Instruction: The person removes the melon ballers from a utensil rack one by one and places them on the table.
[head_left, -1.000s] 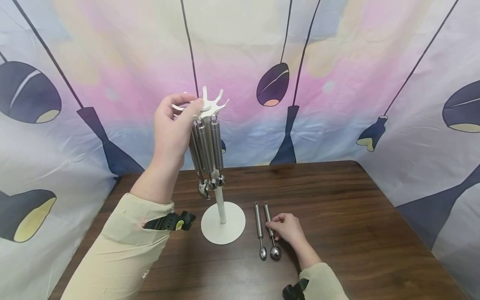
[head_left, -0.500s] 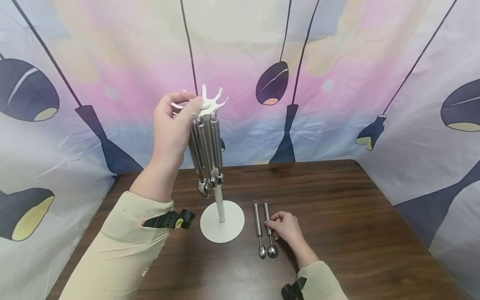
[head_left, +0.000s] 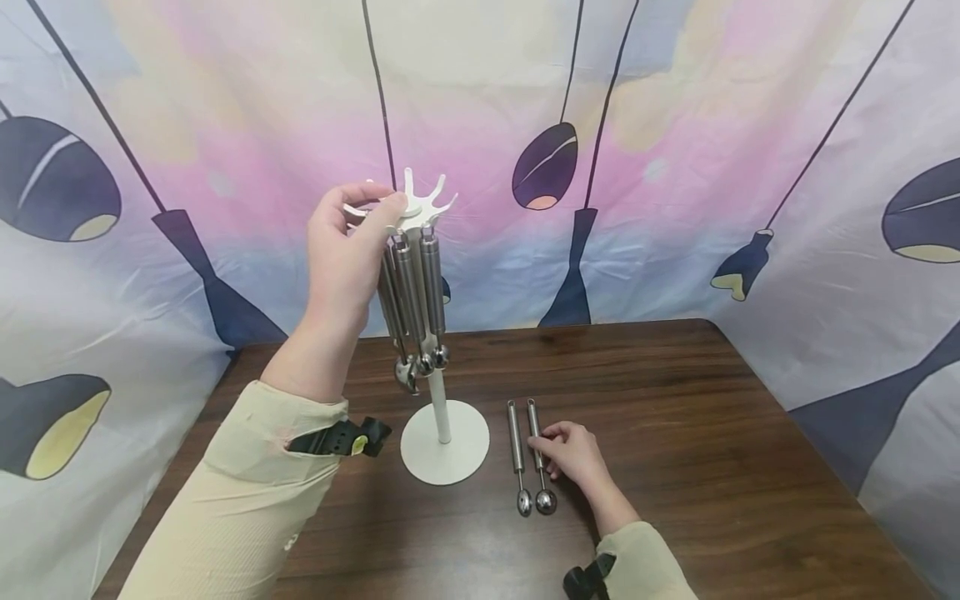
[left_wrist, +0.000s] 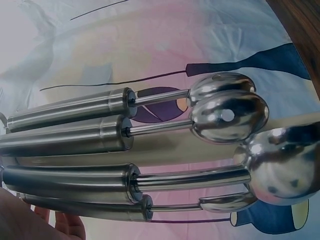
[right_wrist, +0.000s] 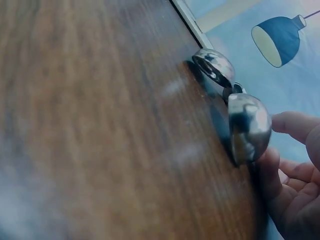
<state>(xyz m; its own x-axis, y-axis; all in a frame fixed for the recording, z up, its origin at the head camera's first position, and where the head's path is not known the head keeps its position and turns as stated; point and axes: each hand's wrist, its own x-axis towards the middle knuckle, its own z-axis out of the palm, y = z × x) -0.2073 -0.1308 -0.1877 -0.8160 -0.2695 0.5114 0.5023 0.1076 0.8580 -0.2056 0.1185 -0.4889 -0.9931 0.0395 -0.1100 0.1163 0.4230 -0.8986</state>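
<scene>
My left hand (head_left: 341,258) pinches the top of a white utensil stand (head_left: 445,467), thumb laid near its hub and fingers by the prongs. Several steel scoops (head_left: 407,287) hang from that side of the rack, handles up. Their rounded bowls (left_wrist: 230,117) and one larger bowl (left_wrist: 285,165) show in the left wrist view. On the table lie two melon ballers side by side: a left one (head_left: 517,454) with a narrow bowl, a right one (head_left: 546,500) with a rounder bowl. My right hand (head_left: 573,454) pinches the right one's handle between thumb and fingers, the bowl (right_wrist: 250,127) low at the tabletop.
A dark wooden table (head_left: 675,417) carries everything. Behind and around it hangs a pastel cloth (head_left: 480,125) printed with dark lamps. Bare prongs (head_left: 438,187) of the rack point to the back and right. A black strap sits on each wrist.
Both hands stay in nearly the same place, with the stand and melon ballers still. The head view has shifted very slightly.
</scene>
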